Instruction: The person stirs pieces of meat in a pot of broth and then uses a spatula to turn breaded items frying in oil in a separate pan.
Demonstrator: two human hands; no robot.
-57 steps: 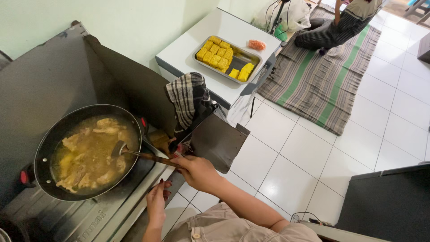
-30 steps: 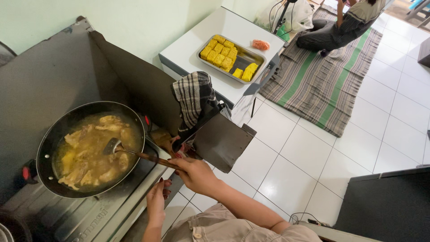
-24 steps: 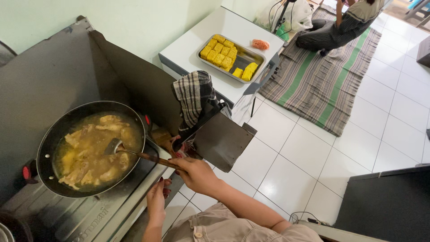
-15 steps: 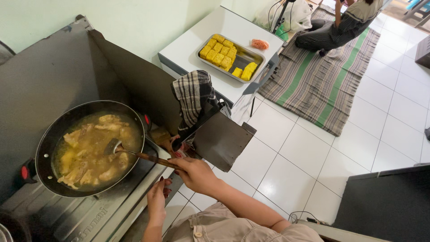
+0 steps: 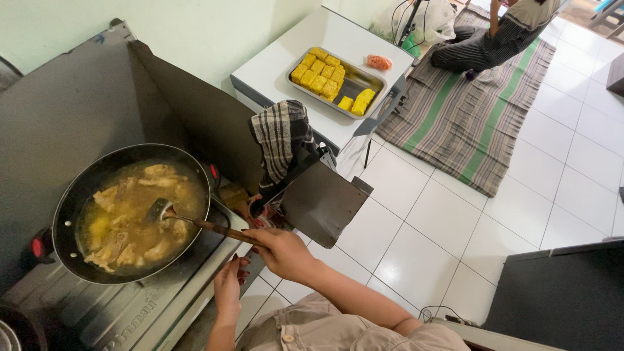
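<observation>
Stove (image 5: 140, 305): one wok (image 5: 71, 201); right hand (image 5: 283, 253) fingers clamped on one ladle (image 5: 195, 221); left hand (image 5: 227, 289) fingers apart

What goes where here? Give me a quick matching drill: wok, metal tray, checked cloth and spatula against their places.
Things:
1. wok
2. metal tray
3. checked cloth
4. spatula

Places:
A. draped over the dark splash guard
B. on the stove
C. in the right hand, blade in the broth
D. on the white table

Pairs: 1-B, 2-D, 3-A, 4-C
</observation>
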